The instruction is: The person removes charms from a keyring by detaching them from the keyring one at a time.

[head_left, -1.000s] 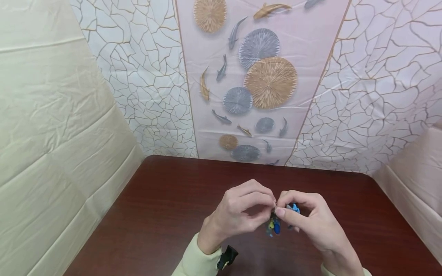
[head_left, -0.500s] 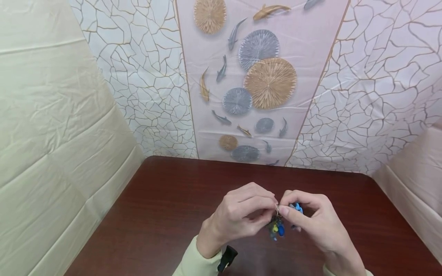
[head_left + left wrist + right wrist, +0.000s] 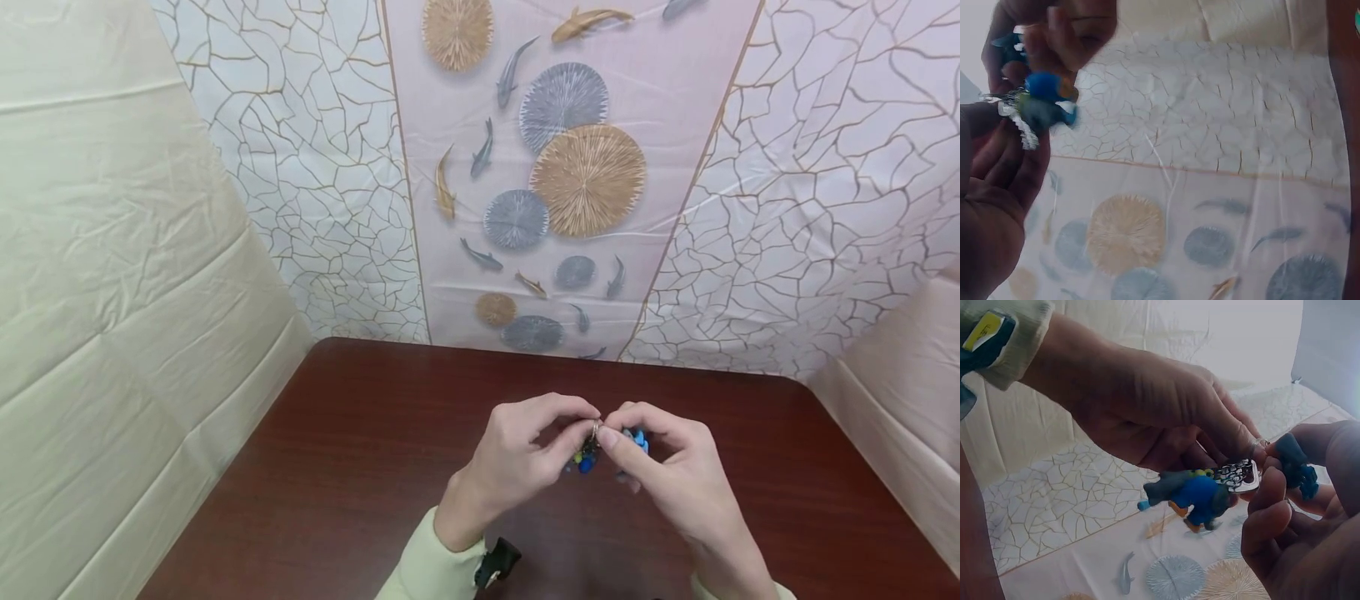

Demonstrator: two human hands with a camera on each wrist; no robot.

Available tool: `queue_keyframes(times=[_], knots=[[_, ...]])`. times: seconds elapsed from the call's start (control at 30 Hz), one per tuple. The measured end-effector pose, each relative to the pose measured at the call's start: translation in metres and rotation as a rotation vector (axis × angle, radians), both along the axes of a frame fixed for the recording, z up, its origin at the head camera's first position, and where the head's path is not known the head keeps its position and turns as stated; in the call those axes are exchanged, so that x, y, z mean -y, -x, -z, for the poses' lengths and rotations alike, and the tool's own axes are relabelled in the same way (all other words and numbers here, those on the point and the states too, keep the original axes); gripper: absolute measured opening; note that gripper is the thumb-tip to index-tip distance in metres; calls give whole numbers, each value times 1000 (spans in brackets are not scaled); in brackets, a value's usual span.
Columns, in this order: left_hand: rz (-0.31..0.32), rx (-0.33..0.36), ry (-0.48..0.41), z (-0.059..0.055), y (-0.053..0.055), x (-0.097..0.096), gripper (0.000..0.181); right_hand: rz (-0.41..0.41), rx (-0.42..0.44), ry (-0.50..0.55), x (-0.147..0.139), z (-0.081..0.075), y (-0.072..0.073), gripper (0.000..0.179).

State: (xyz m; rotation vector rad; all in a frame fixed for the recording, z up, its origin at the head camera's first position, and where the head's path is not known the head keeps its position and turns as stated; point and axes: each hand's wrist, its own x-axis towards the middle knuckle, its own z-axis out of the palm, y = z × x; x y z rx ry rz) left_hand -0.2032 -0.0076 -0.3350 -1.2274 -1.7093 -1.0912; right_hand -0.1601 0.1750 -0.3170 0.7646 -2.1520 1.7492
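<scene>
Above the table, my left hand pinches a metal key ring between thumb and forefinger. From it hang a silver chain and a blue-and-grey figurine keychain with yellow and orange parts. In the head view, the left fingers partly cover these charms. My right hand meets the left at the ring, thumb and forefinger pinched there. A second, lighter blue figurine sits within the right hand's curled fingers. Whether it is joined to the same ring cannot be made out.
Beneath both hands lies a dark red-brown table. Patterned cloth with fish and round shapes hangs behind it, and plain cream cloth hangs at the left. A black strap is at the left cuff.
Both hands have risen slightly. The hanging charms have shifted up and left, more behind the left fingers. The left thumb and forefinger show a wider gap behind their pinch.
</scene>
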Motion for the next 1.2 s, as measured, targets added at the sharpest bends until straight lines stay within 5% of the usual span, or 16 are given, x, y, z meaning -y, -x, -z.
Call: queue_keyframes(times=[0.13,0.43,0.67,0.87,1.2], knots=[[35,84,-24,1,3,-1,10,39,-8,11,2,2,2,11],[127,124,-40,3,6,-2,23,57,-26,35,2,3,5,11],[208,168,-43,0,4,-1,30,-14,-154,110,2,2,6,19],[274,217,-40,3,5,-1,37,50,-124,86,0,1,5,16],[213,325,-13,5,6,-1,24,77,-101,62,-3,1,5,14]])
